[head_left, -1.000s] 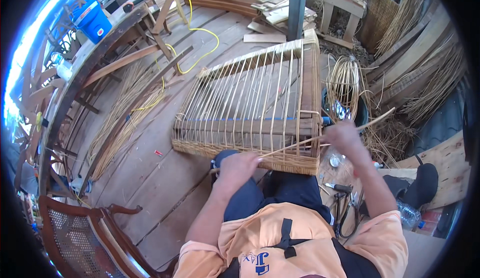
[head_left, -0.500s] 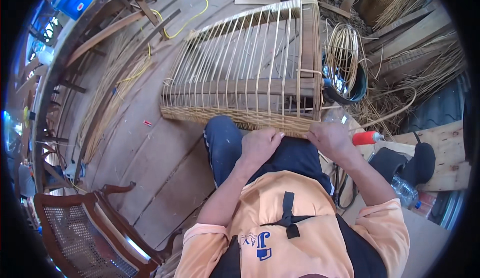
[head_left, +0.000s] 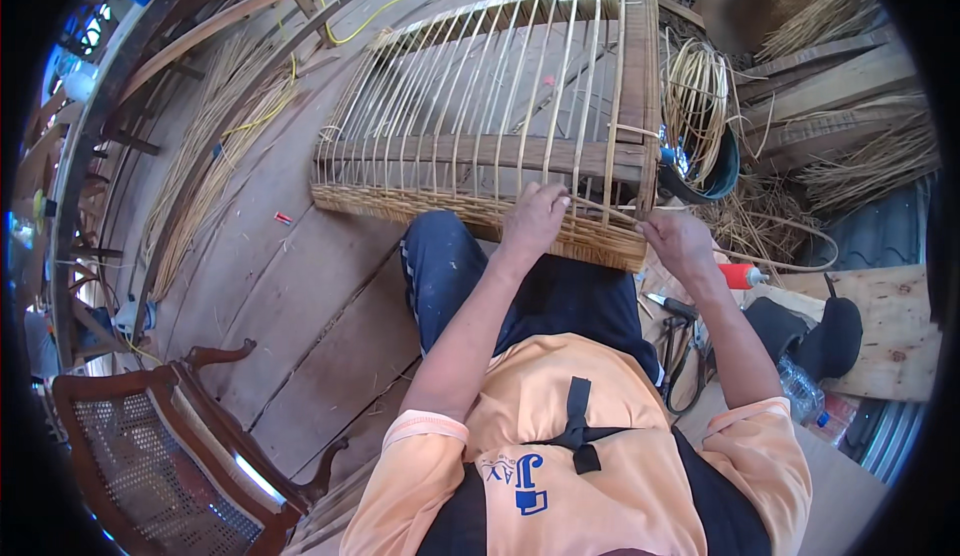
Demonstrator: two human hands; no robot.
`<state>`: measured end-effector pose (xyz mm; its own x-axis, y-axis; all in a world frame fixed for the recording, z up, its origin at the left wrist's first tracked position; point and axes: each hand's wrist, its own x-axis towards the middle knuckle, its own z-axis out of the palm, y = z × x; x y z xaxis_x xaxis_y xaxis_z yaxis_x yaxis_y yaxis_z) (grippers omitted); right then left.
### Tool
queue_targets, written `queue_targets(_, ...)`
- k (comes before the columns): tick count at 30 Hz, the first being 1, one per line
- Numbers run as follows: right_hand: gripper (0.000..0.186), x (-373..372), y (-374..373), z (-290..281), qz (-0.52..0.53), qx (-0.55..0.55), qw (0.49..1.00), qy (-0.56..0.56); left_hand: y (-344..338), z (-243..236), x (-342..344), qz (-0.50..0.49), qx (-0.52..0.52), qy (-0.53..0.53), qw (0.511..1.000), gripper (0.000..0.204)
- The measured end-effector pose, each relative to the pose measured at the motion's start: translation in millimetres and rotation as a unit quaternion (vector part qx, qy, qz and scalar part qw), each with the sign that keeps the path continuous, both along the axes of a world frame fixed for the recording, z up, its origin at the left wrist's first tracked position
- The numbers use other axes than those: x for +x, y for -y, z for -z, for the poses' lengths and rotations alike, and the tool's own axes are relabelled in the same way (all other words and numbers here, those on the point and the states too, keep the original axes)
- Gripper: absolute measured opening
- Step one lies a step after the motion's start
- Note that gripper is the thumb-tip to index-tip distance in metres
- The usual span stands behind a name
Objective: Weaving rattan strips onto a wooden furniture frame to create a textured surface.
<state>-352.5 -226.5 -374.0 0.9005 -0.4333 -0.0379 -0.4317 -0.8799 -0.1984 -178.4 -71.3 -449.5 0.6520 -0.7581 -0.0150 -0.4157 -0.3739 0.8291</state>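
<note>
- The step in hand looks like working a cane strand through the upright stakes of a wooden frame, which lies just beyond the knees over the plank floor.
- Left hand: narrow, finger and thumb seemingly pinched on the strand at the upper edge of the woven band; the exact contact is hidden.
- Right hand: closed on the strand beside the frame's near right corner, the loose length looping out to the right.
- To do it well, guide with the left close to each stake and feed with the right—an even pull should seat the strand without kinking it or bowing the stakes.
- Keep the loop clear of the red bottle, which it passes near; a snag there could twist the cane.
- Press each pass down onto the band before going on, so no gap is left.
- Against half a second ago, the left hand has gone from the band's lower edge up among the stakes—and the right from below the corner to beside it.
</note>
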Motion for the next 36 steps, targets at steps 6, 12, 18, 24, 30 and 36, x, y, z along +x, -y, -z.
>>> queue_targets(6, 0.030, 7, 3, -13, 0.027, 0.003, 0.999, -0.022, -1, 6, -5, -0.022, -0.027, 0.055, 0.998, 0.026)
queue_targets(12, 0.029, 11, -9, -29, 0.031, -0.017, 0.999, -0.030, 4, 21, 2, -0.043, -0.061, 0.025, 0.997, 0.027)
queue_targets(18, 0.026, 19, 4, -7, -0.019, 0.013, 0.999, -0.036, 11, 10, -3, -0.033, -0.018, 0.068, 0.997, 0.022)
queue_targets(24, 0.025, 9, 11, -34, -0.001, 0.015, 0.996, -0.086, -11, 34, 7, -0.200, -0.088, -0.050, 0.975, 0.020)
queue_targets(30, 0.015, 2, 1, -50, -0.013, 0.065, 0.996, -0.054, -17, 39, 22, -0.162, -0.041, -0.113, 0.979, 0.030)
queue_targets(36, 0.023, -3, -1, -61, 0.004, 0.089, 0.994, -0.065, -17, 34, 40, -0.131, -0.081, -0.351, 0.924, 0.025)
